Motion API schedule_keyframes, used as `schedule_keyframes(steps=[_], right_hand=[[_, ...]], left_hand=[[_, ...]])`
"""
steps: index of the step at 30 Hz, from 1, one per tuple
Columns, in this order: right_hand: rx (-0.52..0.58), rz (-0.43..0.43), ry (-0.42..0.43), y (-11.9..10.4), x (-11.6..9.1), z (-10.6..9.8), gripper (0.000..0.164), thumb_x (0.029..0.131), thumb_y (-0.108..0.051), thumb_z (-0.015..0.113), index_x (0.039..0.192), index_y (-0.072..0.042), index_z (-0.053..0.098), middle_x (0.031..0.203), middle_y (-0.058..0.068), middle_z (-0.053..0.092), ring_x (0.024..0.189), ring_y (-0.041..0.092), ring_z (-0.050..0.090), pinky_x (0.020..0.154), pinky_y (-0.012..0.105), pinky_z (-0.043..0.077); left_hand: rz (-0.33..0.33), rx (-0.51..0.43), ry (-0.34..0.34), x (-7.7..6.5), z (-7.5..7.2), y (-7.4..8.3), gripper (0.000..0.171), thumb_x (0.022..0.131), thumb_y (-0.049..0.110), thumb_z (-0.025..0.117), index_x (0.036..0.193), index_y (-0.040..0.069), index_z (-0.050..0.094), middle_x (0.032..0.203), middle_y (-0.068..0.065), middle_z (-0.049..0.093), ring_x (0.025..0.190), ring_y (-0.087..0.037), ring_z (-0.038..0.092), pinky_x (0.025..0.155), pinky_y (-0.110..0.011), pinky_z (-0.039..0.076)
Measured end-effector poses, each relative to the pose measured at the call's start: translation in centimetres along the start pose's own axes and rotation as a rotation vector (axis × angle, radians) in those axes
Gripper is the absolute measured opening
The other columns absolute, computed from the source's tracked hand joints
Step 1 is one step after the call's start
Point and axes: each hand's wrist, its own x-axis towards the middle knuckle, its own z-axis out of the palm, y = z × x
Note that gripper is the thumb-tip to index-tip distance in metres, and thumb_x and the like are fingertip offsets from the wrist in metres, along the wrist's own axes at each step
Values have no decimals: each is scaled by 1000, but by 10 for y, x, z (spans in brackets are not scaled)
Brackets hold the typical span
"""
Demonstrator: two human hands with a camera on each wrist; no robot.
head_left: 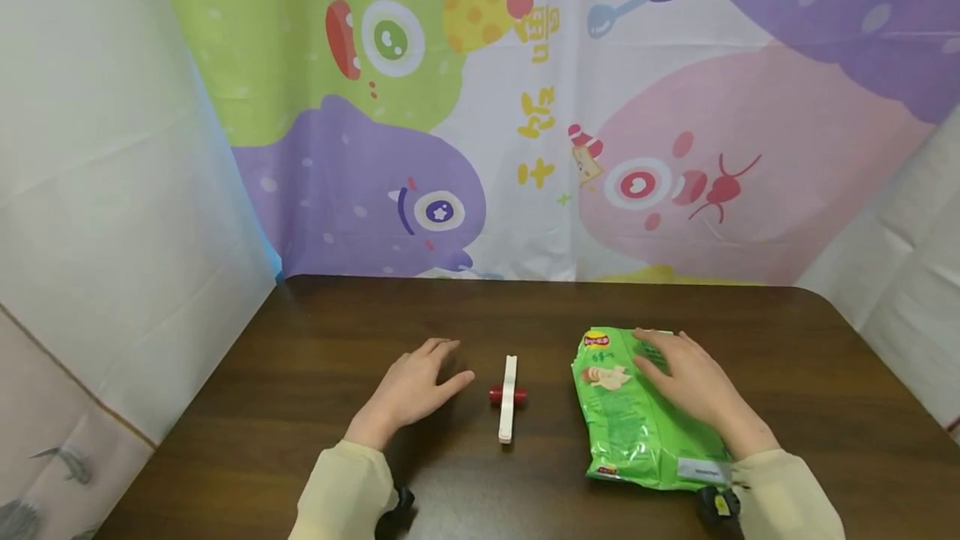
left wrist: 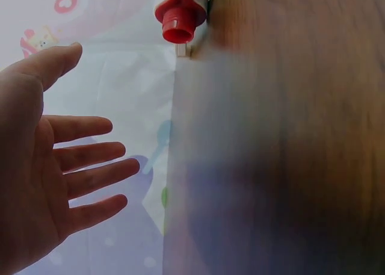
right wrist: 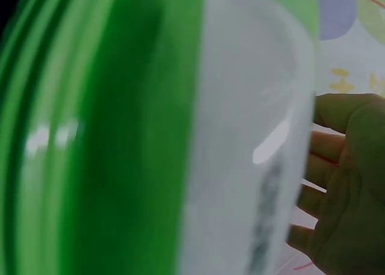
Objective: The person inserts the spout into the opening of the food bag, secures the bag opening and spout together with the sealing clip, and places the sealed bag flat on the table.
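Between the hands on the table lies a white bag clip (head_left: 508,419) with a short red tube across its middle. In the left wrist view the clip's red spout (left wrist: 180,23) is threaded and hollow. My left hand (head_left: 416,386) hovers just left of the clip, thumb toward it, fingers extended, holding nothing. To the right, a green chip bag (head_left: 622,432) lies flat, slightly puffed. My right hand (head_left: 693,386) is over the bag's right side with loosely bent fingers. In the right wrist view the bag (right wrist: 138,136) hides part of the right hand's fingers.
The dark wooden table (head_left: 300,340) has a rounded far right corner. A cartoon-printed curtain (head_left: 525,232) hangs along its back edge, and pale cloth (head_left: 112,190) hangs at the sides. A black camera (head_left: 718,507) sits at the right wrist, near the bag's lower edge.
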Motion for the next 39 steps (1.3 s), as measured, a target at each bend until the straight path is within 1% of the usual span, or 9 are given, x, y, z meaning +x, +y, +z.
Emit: schedule_keyframes(steps=[3, 6, 10, 15, 21, 24, 31, 36, 39], right_hand=[[31, 24, -11, -4, 0, 0, 44, 92, -25, 52, 129, -3, 48, 127, 17, 53, 121, 39, 41, 104, 53, 22], [59, 44, -25, -8, -3, 2, 45, 93, -27, 50, 131, -5, 46, 129, 16, 51, 122, 40, 41, 99, 55, 28], [96, 44, -27, -14, -6, 4, 45, 93, -30, 49, 132, -6, 45, 130, 15, 50, 120, 38, 44, 93, 55, 35], [124, 45, -21, -20, -6, 6, 46, 94, -31, 48, 132, -6, 45, 132, 15, 49, 121, 37, 42, 94, 55, 34], [137, 40, -11, -26, -4, 9, 44, 93, -29, 49, 131, -6, 46, 131, 15, 50, 121, 37, 43, 94, 54, 34], [149, 32, -11, -28, -5, 13, 44, 93, -28, 49, 132, -7, 45, 130, 15, 50, 118, 36, 46, 93, 53, 36], [172, 44, -32, -34, -5, 17, 45, 93, -29, 50, 134, -9, 44, 126, 14, 54, 109, 33, 54, 89, 51, 40], [171, 46, -40, -39, -4, 20, 46, 93, -31, 50, 133, -8, 45, 127, 12, 53, 105, 29, 57, 87, 50, 42], [164, 55, -45, -42, -4, 23, 47, 93, -34, 50, 132, -8, 46, 120, 11, 58, 98, 22, 59, 86, 48, 43]], left_hand=[[-3, -9, -6, -1, 0, 2, 69, 85, 62, 43, 133, 12, 46, 133, -8, 47, 121, -27, 46, 99, -51, 32], [1, -11, -15, -2, 2, 3, 69, 85, 63, 42, 133, 12, 46, 132, -7, 48, 120, -27, 47, 99, -51, 32], [20, -8, -2, -4, 5, 4, 68, 86, 62, 42, 132, 12, 47, 131, -7, 50, 118, -27, 49, 98, -50, 33], [28, -22, 26, -6, 7, 7, 63, 87, 59, 43, 130, 13, 49, 130, -6, 52, 120, -27, 48, 99, -51, 32], [22, -63, 16, -9, 10, 11, 58, 88, 54, 46, 130, 14, 50, 131, -5, 51, 127, -28, 40, 100, -54, 29], [16, -73, 15, -10, 12, 11, 56, 89, 51, 47, 130, 14, 50, 131, -5, 51, 126, -28, 41, 100, -55, 29], [21, -83, 9, -10, 15, 13, 62, 87, 59, 42, 129, 15, 50, 130, -4, 52, 125, -26, 43, 100, -55, 28], [54, -76, 12, -9, 19, 17, 56, 88, 52, 47, 127, 12, 52, 128, -5, 54, 123, -27, 45, 98, -54, 31], [65, -73, 16, -10, 21, 17, 52, 89, 48, 49, 126, 12, 53, 126, -5, 55, 122, -28, 46, 98, -53, 32]])
